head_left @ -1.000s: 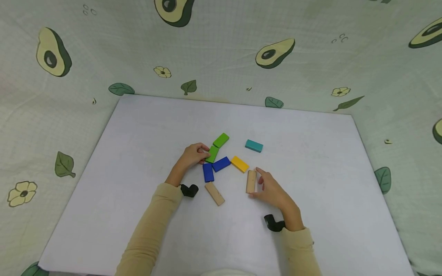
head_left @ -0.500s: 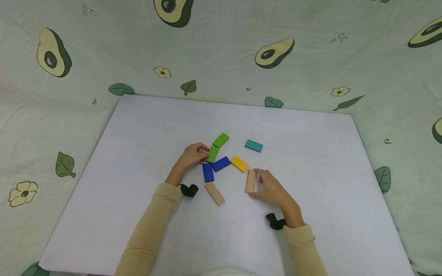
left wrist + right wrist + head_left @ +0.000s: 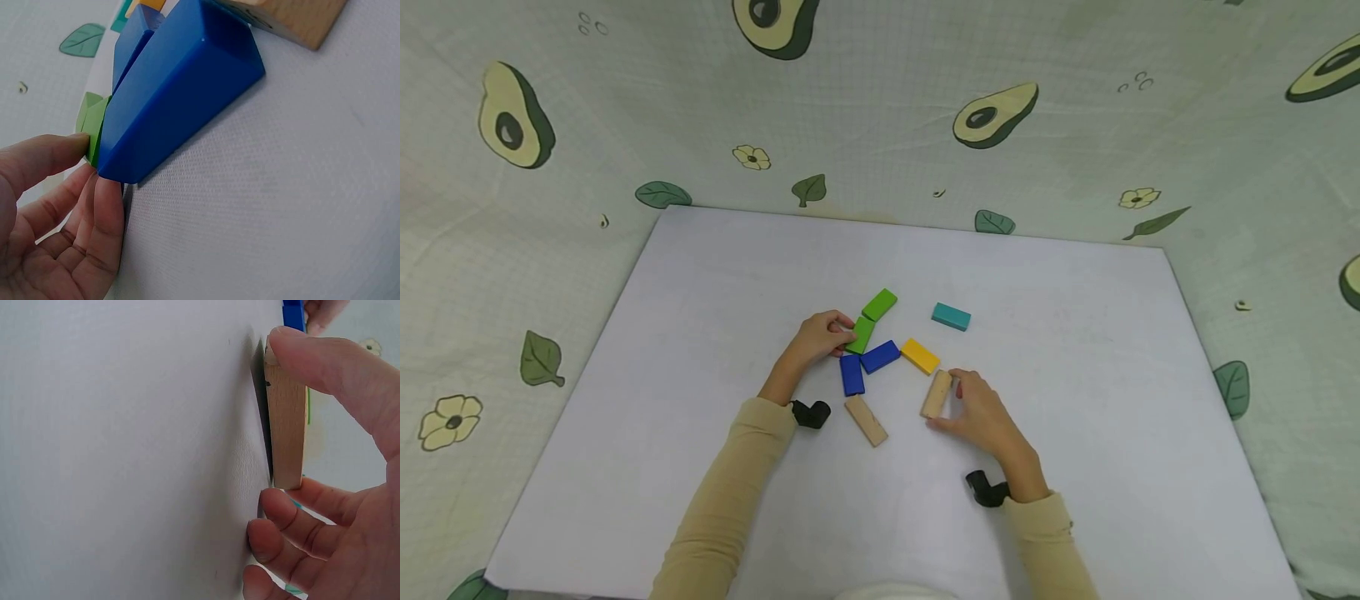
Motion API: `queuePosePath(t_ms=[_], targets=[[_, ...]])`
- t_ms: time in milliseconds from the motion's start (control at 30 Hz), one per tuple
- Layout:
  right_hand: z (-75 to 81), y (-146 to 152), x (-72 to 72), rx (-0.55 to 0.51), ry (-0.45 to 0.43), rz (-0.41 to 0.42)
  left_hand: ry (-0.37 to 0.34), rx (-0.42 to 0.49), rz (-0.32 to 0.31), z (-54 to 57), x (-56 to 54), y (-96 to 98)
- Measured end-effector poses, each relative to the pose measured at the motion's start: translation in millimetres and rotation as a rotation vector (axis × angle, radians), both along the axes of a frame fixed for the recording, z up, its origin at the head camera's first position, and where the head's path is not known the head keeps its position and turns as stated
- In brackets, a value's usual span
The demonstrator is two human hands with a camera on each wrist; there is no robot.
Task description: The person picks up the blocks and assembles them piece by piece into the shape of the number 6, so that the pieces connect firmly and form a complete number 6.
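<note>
In the head view, my left hand [image 3: 815, 340] holds the lower green block [image 3: 861, 335] at its left side. From the left wrist, the thumb presses that block while the other fingers curl close by; part of their contact is hidden. My right hand [image 3: 988, 412] pinches a plain wooden block [image 3: 936, 395] by its two ends, thumb at the near end and a finger at the far end. The right wrist view shows this wooden block [image 3: 287, 425] with one long edge tilted slightly off or close to the white surface, a dark shadow beside it.
Around the hands lie another green block [image 3: 880, 304], two blue blocks [image 3: 852, 375], a yellow block [image 3: 920, 356], a teal block [image 3: 952, 317] and a second wooden block [image 3: 867, 421]. The white table [image 3: 1075, 333] meets an avocado-print cloth [image 3: 880, 108] behind.
My right hand has shifted a little left with the wooden block, whose far end now leans right, near the yellow block. The left hand and the other blocks look still.
</note>
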State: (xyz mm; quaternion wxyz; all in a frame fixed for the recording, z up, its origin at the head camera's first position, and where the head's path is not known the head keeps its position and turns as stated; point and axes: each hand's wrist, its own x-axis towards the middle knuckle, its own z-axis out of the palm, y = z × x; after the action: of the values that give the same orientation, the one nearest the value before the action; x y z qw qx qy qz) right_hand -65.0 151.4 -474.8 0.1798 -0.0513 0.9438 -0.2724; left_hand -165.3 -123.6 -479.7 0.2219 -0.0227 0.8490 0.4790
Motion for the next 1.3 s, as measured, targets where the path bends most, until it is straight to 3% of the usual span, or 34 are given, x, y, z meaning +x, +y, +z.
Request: queuePosePath(t_ms=[367, 1300], targets=[[3.0, -3.7, 0.4, 0.017, 0.014, 0.03, 0.01, -0.002, -0.009, -0.2, 0.7, -0.9], [9.1, 0.1, -4.1, 0.027, -0.051, 0.071, 0.01, -0.004, 0.001, -0.8, -0.1, -0.1]])
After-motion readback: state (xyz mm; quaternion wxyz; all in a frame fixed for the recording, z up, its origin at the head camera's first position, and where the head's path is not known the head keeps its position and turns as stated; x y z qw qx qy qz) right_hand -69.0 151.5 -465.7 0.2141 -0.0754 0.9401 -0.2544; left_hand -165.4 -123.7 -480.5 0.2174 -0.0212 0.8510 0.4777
